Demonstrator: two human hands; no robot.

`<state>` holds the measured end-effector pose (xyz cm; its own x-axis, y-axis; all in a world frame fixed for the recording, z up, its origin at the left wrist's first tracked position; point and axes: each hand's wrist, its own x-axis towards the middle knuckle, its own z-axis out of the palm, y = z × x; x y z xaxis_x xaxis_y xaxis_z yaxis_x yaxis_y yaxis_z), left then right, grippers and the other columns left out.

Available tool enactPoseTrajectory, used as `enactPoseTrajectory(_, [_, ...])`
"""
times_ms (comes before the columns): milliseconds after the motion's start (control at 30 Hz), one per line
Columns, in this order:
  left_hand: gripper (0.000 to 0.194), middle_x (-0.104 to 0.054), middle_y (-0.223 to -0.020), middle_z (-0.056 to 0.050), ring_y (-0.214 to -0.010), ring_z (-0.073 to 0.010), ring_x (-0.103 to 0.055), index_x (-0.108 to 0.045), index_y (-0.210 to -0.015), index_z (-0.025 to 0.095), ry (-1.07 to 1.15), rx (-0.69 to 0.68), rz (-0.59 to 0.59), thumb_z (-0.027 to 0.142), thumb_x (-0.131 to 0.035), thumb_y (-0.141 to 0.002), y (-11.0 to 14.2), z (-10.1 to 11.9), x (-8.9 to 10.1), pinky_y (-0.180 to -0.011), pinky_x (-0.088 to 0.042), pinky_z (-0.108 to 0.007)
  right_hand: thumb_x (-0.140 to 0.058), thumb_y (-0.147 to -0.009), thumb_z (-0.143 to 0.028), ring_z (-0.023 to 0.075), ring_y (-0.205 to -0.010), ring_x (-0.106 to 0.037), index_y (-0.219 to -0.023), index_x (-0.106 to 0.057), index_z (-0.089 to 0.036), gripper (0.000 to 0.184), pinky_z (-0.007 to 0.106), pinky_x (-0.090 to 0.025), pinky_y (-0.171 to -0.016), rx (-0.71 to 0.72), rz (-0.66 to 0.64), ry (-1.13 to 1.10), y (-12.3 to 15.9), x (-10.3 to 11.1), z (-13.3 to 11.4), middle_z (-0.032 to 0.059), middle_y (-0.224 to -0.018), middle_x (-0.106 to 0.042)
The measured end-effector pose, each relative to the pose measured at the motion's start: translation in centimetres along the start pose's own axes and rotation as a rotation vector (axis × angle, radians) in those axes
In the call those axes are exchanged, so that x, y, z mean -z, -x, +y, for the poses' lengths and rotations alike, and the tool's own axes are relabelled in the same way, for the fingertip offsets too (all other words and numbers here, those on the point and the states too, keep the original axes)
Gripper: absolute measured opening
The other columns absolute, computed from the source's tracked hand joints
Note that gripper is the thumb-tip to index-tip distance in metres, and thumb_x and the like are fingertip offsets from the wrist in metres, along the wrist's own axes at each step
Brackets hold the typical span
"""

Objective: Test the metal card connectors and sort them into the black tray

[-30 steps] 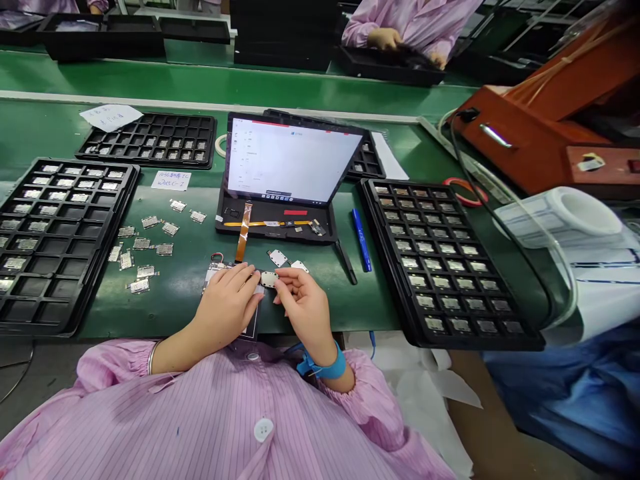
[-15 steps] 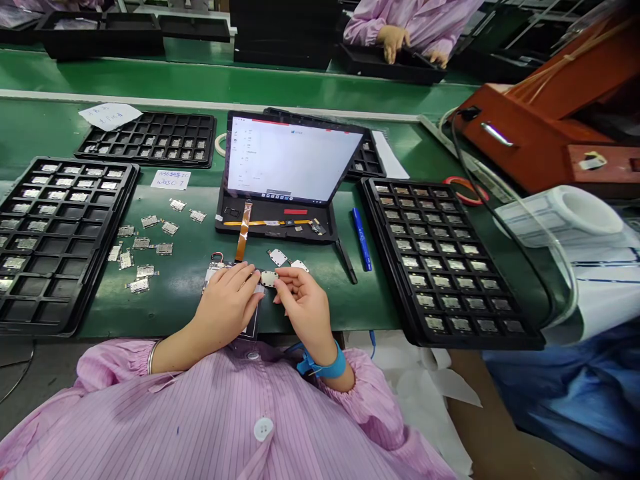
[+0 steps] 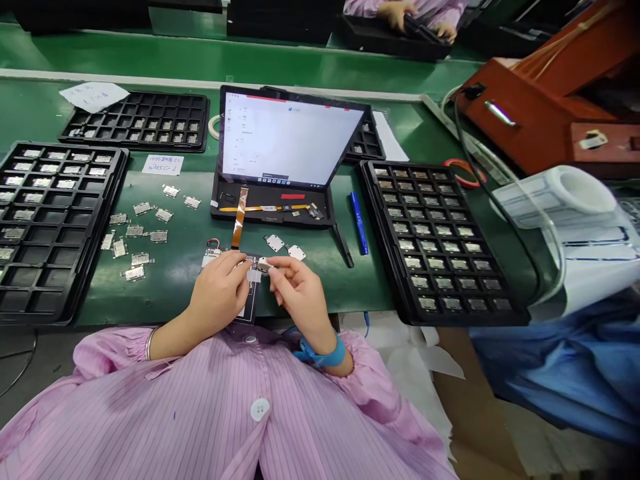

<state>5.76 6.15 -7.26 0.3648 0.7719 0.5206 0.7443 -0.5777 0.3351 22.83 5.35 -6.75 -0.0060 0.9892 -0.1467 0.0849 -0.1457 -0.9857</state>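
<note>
The left hand (image 3: 219, 290) lies palm down in front of the screen (image 3: 293, 140), its forearm slanting in from the near left; the fingers sit together, slightly bent, over the board (image 3: 255, 264) – whether they grip anything underneath, I cannot tell. The right hand (image 3: 300, 290) comes in from the near right, also in front of the screen, wrist low (a blue band (image 3: 327, 352) circles it). Its thumb and forefinger pinch the plate (image 3: 263, 265), with the other fingers curled toward the palm.

The plate is small and pale, partly covered by the fingertips, and sits in front of the screen at the right end of the visible board. The board is dark with silvery parts and a white patch; a copper-coloured ribbon (image 3: 240, 220) runs toward it from below the screen. Two white plates (image 3: 297, 252) lie nearer the screen.
</note>
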Motion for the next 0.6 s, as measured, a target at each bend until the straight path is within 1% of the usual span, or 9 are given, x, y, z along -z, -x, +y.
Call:
enactPoseTrajectory(67, [0.023, -0.072, -0.107, -0.013, -0.102, -0.0268, -0.067, -0.068, -0.103, 0.011, -0.008, 0.002, 0.024, 0.006, -0.052, -0.086, 0.0, 0.1, 0.0, -0.089, -0.059, -0.041, -0.062, -0.085, -0.039, 0.0076, -0.041, -0.047, -0.113, -0.062, -0.016, 0.037, 0.019, -0.031, -0.032, -0.183, -0.207, -0.168, 0.4, 0.1, -0.8, -0.0035, -0.065, -0.06])
enactPoseTrajectory(100, [0.023, -0.072, -0.107, -0.012, -0.102, -0.0264, -0.068, -0.068, -0.102, 0.012, -0.011, 0.004, 0.029, 0.007, -0.052, -0.086, 0.0, 0.1, 0.0, -0.089, -0.059, -0.04, -0.063, -0.084, -0.04, 0.0075, -0.041, -0.047, -0.118, -0.061, -0.016, 0.041, 0.018, -0.029, -0.031, -0.255, -0.266, -0.231, 0.6, 0.2, -1.2, -0.003, -0.066, -0.061])
enactPoseTrajectory(200, [0.024, -0.073, -0.106, -0.011, -0.103, -0.0261, -0.068, -0.068, -0.102, 0.014, -0.018, 0.014, 0.024, 0.008, -0.051, -0.087, 0.0, 0.2, 0.0, -0.09, -0.059, -0.04, -0.064, -0.083, -0.037, 0.0076, -0.043, -0.05, -0.124, -0.059, -0.016, 0.047, 0.016, -0.027, -0.03, -0.353, -0.299, -0.349, 0.9, 0.6, -2.0, -0.0011, -0.069, -0.064])
enactPoseTrajectory(367, [0.026, -0.073, -0.106, -0.01, -0.104, -0.0259, -0.068, -0.069, -0.104, 0.016, -0.009, 0.031, 0.011, 0.009, -0.05, -0.087, 0.1, 0.1, -0.1, -0.09, -0.059, -0.041, -0.056, -0.086, -0.039, 0.0061, -0.043, -0.04, -0.114, -0.067, -0.016, 0.038, 0.018, -0.022, -0.03, -0.333, -0.338, -0.373, 0.6, 0.8, -2.1, 0.0008, -0.072, -0.061])
enactPoseTrajectory(433, [0.026, -0.073, -0.106, -0.01, -0.105, -0.0258, -0.068, -0.069, -0.104, 0.015, 0.002, 0.043, 0.014, 0.009, -0.051, -0.086, 0.1, 0.1, 0.0, -0.091, -0.059, -0.041, -0.053, -0.088, -0.038, 0.0085, -0.046, -0.042, -0.113, -0.068, -0.017, 0.036, 0.02, -0.029, -0.033, -0.216, -0.302, -0.197, 0.4, 0.8, -1.7, 0.0017, -0.072, -0.061])
enactPoseTrajectory(467, [0.026, -0.073, -0.106, -0.01, -0.105, -0.0257, -0.068, -0.069, -0.104, 0.015, 0.007, 0.048, 0.012, 0.009, -0.051, -0.086, 0.1, 0.2, 0.0, -0.091, -0.059, -0.041, -0.054, -0.088, -0.036, 0.0115, -0.052, -0.049, -0.114, -0.068, -0.019, 0.034, 0.022, -0.038, -0.038, -0.104, -0.223, -0.048, 0.3, 0.7, -1.5, 0.0032, -0.075, -0.063])
enactPoseTrajectory(533, [0.025, -0.073, -0.107, -0.01, -0.105, -0.0254, -0.068, -0.069, -0.104, 0.015, 0.015, 0.05, 0.009, 0.009, -0.051, -0.086, 0.1, 0.2, 0.0, -0.092, -0.059, -0.041, -0.059, -0.086, -0.029, 0.0215, -0.083, -0.062, -0.113, -0.069, -0.021, 0.03, 0.034, -0.055, -0.064, 0.183, -0.013, 0.316, 0.0, 0.6, -1.0, 0.0095, -0.097, -0.067])
enactPoseTrajectory(567, [0.025, -0.073, -0.107, -0.01, -0.105, -0.0253, -0.068, -0.069, -0.104, 0.015, 0.019, 0.05, 0.006, 0.009, -0.051, -0.086, 0.1, 0.2, 0.0, -0.092, -0.058, -0.041, -0.061, -0.084, -0.026, 0.0272, -0.103, -0.06, -0.112, -0.069, -0.02, 0.029, 0.043, -0.055, -0.082, 0.316, 0.061, 0.49, -0.2, 0.6, -0.7, 0.0131, -0.112, -0.065])
enactPoseTrajectory(600, [0.025, -0.073, -0.107, -0.01, -0.105, -0.0253, -0.068, -0.069, -0.104, 0.015, 0.02, 0.05, 0.005, 0.009, -0.051, -0.087, 0.1, 0.2, 0.0, -0.092, -0.058, -0.041, -0.062, -0.084, -0.023, 0.0321, -0.12, -0.053, -0.111, -0.07, -0.02, 0.028, 0.05, -0.05, -0.095, 0.417, 0.091, 0.639, -0.4, 0.7, -0.5, 0.0157, -0.127, -0.059])
